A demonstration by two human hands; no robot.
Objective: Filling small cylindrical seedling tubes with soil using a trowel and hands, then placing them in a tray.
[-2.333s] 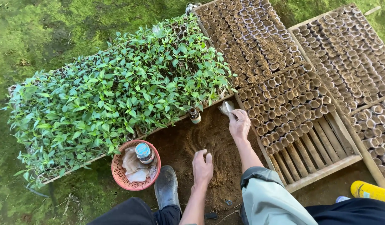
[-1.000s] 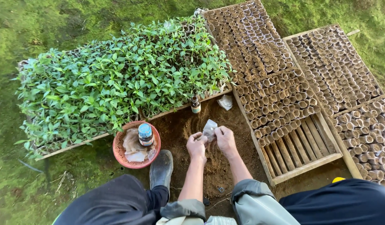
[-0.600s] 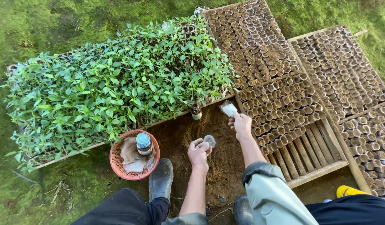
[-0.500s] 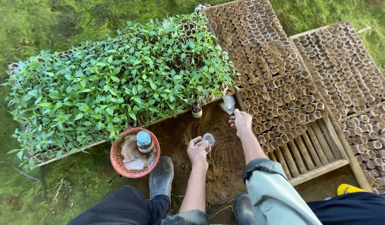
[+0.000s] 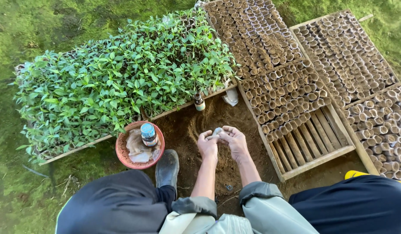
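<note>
Meeting above the bare soil patch [image 5: 222, 173], the left hand [image 5: 208, 145] and right hand [image 5: 235, 141] now pinch 1 small pale pot [image 5: 217, 131] together; 0.5 s ago the right hand reached toward the wooden tray [image 5: 315, 157]. Nearby sit the seedling tray [image 5: 122, 82] and the red basket [image 5: 122, 151].

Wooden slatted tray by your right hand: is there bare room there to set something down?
Yes: the wooden slatted tray shows bare slats at its near end. Loose brown soil lies open between the round red basket and both hands. The green seedling bed is packed.
</note>
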